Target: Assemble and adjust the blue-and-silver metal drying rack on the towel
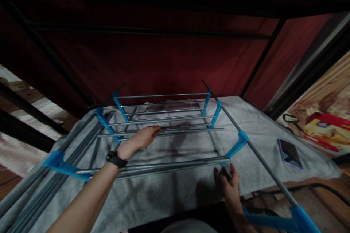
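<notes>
Close below me, a brown floor (325, 207) shows at the right, with a dark cable (328, 186) curving over it. A pale grey blanket (254, 116) covers the surface in front of me, shadowed between the bars. On its right part lies a phone (290, 153), and past that edge sits a red and yellow packet (328, 131). At my left a bundle of grey tubes (84, 142) lies lengthwise on the blanket. Farther back, a dark red cloth (158, 62) hangs as a wall, crossed by dark bars (150, 31); the top is nearly black.

Over the blanket lies a rack (166, 119) of metal tubes joined by blue plastic connectors, stretching away from me. My right hand (232, 185) is nearer, thumb and fingers apart and part curled, just beside the blue connector (237, 145) at the right end of the near crossbars; I cannot tell whether they touch. My left arm, with a black watch (117, 159) at the wrist, reaches over those crossbars. My left hand (144, 136) is closed around a loose tube (188, 130) lying crosswise, both its ends free, with the rack's farther crossbars beyond.
</notes>
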A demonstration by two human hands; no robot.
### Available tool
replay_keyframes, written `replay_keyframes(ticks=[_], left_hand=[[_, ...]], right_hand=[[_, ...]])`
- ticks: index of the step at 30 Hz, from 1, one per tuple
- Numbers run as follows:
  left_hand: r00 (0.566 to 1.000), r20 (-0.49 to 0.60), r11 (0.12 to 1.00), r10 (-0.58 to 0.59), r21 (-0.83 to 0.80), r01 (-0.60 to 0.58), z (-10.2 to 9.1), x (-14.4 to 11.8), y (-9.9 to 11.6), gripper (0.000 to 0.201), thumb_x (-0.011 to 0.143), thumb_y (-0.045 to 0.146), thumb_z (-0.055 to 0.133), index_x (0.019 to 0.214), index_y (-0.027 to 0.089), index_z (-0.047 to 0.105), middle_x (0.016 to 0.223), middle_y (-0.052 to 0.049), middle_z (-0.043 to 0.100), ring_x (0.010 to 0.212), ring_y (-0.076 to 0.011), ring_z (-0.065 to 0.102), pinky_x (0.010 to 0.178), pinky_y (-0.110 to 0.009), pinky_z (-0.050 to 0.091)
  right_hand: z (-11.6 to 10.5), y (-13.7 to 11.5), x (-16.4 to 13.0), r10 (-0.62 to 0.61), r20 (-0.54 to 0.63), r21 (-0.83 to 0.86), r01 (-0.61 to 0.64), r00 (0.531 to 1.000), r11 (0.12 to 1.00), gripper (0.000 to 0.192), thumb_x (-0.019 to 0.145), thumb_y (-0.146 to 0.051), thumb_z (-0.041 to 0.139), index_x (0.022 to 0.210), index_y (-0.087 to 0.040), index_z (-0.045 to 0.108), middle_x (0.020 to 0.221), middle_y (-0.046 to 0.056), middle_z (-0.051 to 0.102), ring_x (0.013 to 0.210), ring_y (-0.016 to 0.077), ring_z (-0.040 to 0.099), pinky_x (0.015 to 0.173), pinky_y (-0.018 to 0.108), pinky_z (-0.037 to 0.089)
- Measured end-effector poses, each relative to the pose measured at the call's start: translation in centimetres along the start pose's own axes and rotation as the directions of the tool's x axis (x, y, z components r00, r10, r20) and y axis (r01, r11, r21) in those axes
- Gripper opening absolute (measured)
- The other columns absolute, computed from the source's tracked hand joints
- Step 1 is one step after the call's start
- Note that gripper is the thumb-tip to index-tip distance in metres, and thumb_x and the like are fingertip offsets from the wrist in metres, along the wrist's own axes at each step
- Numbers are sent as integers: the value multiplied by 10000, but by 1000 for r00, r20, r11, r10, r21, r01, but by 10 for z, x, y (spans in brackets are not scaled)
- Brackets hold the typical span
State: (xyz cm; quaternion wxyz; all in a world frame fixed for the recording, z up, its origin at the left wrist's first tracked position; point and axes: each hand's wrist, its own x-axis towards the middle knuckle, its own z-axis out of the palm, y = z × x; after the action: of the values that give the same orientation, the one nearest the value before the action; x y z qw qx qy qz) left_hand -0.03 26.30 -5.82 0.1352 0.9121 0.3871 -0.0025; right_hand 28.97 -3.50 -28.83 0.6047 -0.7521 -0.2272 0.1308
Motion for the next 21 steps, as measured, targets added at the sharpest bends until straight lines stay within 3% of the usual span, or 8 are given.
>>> replay_keyframes(ticks=[2,4,8,10,14,16,18,21], left_hand=[[996,-78,999,-39,24,41,-3,-4,-4,430,897,131,442,1272,205,640,1238,-116,716,1153,-256,669,989,-336,490],[985,-164,999,-46,21,50,-5,-8,-4,430,901,119,441,1278,206,631,1255,-119,707,1156,-259,667,1006,-350,481],[961,-269,994,-62,-105,34,-6,-13,8,419,917,134,454,1294,190,629,1251,-106,713,1170,-238,660,1031,-334,472],[955,-274,981,-110,-185,60,-6,-15,13,388,946,217,480,1298,186,639,1227,-94,727,1160,-235,666,1011,-321,490],[942,-291,970,-167,-222,103,-6,-17,15,413,991,355,457,1320,195,652,1258,-88,723,1171,-242,668,1004,-314,496],[936,-303,976,-178,-177,128,-4,-17,13,424,1003,349,435,1340,200,644,1284,-96,711,1191,-249,662,1030,-326,482],[933,-302,979,-194,-114,167,-3,-17,10,430,1008,341,425,1351,193,638,1298,-113,702,1207,-262,654,1048,-343,472],[934,-282,976,-217,-54,210,-2,-16,8,425,1010,314,416,1355,192,632,1298,-120,700,1218,-259,648,1046,-337,471]], right_hand=[[-9,-5,-22,-37,2,13,37,999,999,597,713,-463,645,1267,-243,602,1355,127,578,1325,369,494,1114,536,403],[-15,-21,-39,-103,101,64,97,989,993,463,741,-445,655,1176,-286,663,1299,120,621,1252,367,561,1063,541,458],[-15,-84,-48,-202,347,95,180,916,979,266,867,-400,588,1085,-324,721,1229,95,665,1200,325,602,1028,519,488],[-6,-123,-36,-301,364,118,277,882,954,266,891,-367,568,1103,-314,719,1262,90,652,1228,304,579,1063,508,458],[27,-174,13,-431,292,198,387,854,900,315,856,-331,578,1145,-285,696,1270,80,637,1236,263,557,1085,463,431],[47,-181,44,-339,236,239,284,911,929,456,805,-357,595,1246,-249,632,1293,82,612,1211,251,557,1059,439,447],[68,-180,75,-152,98,259,122,984,958,591,760,-397,594,1322,-218,564,1259,82,605,1189,251,557,1052,418,443],[93,-172,115,-30,-73,265,49,997,963,723,731,-409,575,1408,-183,462,1388,124,491,1290,271,484,1080,401,414]])
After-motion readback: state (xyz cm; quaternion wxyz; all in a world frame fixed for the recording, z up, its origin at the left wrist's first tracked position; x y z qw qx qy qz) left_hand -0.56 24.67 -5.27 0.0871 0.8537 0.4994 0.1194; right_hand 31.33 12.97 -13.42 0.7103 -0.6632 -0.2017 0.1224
